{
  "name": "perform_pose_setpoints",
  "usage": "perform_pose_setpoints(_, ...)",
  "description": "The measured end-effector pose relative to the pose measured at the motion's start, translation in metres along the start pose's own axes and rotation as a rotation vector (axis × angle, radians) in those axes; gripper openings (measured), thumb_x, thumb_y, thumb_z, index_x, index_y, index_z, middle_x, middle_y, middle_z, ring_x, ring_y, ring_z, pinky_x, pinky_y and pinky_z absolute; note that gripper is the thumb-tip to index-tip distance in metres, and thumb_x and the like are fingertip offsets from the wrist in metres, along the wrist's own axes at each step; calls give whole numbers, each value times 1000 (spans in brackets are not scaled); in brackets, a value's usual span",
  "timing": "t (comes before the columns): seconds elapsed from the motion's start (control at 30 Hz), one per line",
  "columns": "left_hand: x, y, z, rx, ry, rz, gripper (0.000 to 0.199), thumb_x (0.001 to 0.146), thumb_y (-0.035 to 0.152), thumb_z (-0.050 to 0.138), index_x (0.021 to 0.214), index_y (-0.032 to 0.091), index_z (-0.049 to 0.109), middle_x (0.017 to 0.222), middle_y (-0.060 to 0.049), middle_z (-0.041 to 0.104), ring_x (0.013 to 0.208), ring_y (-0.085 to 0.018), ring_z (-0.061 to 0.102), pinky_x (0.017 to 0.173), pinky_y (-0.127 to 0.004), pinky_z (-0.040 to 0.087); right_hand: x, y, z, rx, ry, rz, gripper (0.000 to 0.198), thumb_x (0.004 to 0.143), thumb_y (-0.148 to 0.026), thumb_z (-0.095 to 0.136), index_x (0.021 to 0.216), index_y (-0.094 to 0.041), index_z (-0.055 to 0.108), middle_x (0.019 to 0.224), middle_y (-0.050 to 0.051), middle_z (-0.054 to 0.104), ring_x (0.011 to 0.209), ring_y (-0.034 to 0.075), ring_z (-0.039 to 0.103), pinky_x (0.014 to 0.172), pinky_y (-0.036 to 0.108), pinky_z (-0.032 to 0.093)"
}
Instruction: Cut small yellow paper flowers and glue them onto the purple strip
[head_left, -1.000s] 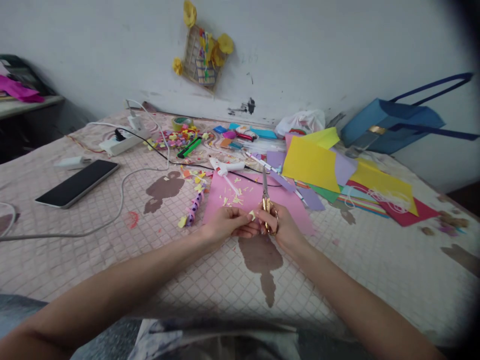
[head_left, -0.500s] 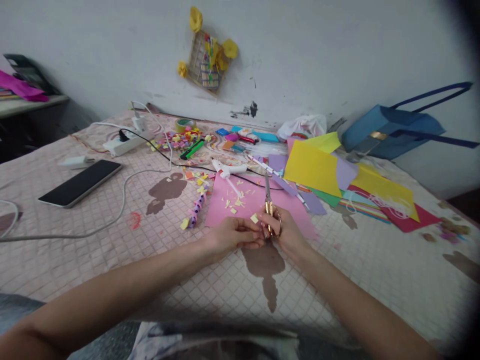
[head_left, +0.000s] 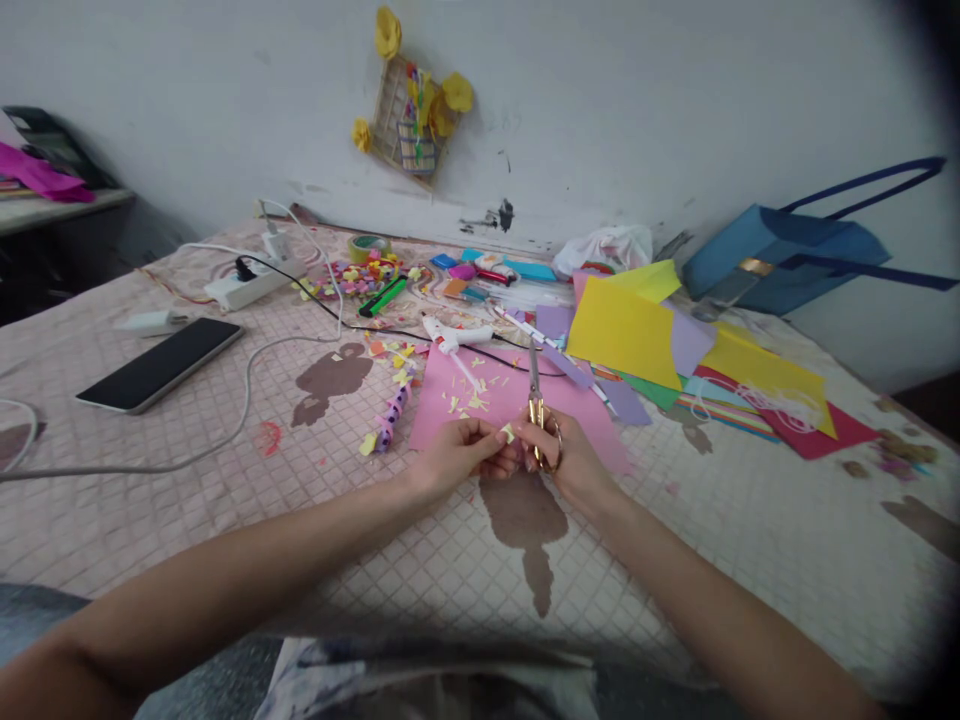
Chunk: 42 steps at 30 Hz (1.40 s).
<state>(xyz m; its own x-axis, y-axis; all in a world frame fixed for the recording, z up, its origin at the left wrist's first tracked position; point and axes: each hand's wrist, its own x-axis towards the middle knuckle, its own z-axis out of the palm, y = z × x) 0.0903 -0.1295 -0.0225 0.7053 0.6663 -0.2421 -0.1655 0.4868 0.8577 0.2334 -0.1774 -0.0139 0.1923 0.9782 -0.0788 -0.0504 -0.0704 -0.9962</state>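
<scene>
My right hand [head_left: 564,448] is closed on a pair of gold-handled scissors [head_left: 535,395], whose blades point away from me. Between the thumb and fingers of my left hand [head_left: 472,450] is a small pale yellow paper piece [head_left: 508,432]. Both hands are close together over the near edge of a pink sheet [head_left: 442,400]. Yellow paper scraps [head_left: 472,402] lie scattered on that sheet. Left of it rests a purple spotted stick [head_left: 393,415] with small paper flowers along it.
A white glue gun [head_left: 454,335] lies behind the scraps. Coloured sheets [head_left: 622,330] are piled to the right, near a blue bag [head_left: 787,260]. On the left are a phone [head_left: 165,365], a power strip [head_left: 251,285] and trailing cables. A green cutter [head_left: 382,297] lies further back.
My left thumb and fingers have come up and closed on the small yellow paper piece, which before showed just above my fingertips. The scissors stay in my right hand, nearly in place.
</scene>
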Motion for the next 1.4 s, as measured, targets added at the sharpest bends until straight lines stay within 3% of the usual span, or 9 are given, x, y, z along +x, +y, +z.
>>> perform_pose_setpoints(0.2, 3, 2, -2, 27, 20, 50, 26, 70, 33, 69, 70, 10, 55, 66, -4, 65, 56, -9, 61, 57, -22, 49, -1, -3, 0, 1, -5, -27, 26, 76, -38, 60, 65, -17, 48, 53, -6, 44, 40, 5, 40, 40, 20, 31)
perform_pose_setpoints(0.4, 9, 16, -13, 46, 43, 150, 22, 75, 29, 65, 74, 10, 54, 71, -6, 67, 61, -11, 63, 61, -23, 50, -5, -11, -3, -75, -149, 47, 40, 81, -55, 45, 73, -16, 54, 53, -5, 44, 37, 6, 40, 37, 21, 28)
perform_pose_setpoints(0.57, 11, 30, -19, -5, 83, 210, 16, 80, 23, 60, 76, 9, 53, 86, -13, 69, 77, -15, 66, 77, -30, 51, -7, -12, -6, -300, -225, 21, 39, 82, -53, 45, 70, -16, 52, 49, -6, 42, 36, 6, 37, 37, 20, 26)
perform_pose_setpoints(0.77, 13, 32, -22, 7, 102, 196, 16, 77, 23, 62, 73, 9, 55, 75, -10, 69, 71, -15, 66, 77, -32, 52, -8, -10, -6, -484, -221, -40, 36, 80, -49, 50, 63, -18, 49, 47, -5, 41, 39, 8, 37, 39, 21, 26)
perform_pose_setpoints(1.4, 16, 32, -25, 43, 80, 169, 14, 79, 20, 60, 73, 9, 54, 73, -8, 69, 68, -13, 66, 73, -29, 52, -7, -10, -8, -492, -219, -10, 37, 79, -49, 51, 59, -18, 46, 44, -6, 40, 38, 8, 34, 38, 21, 23)
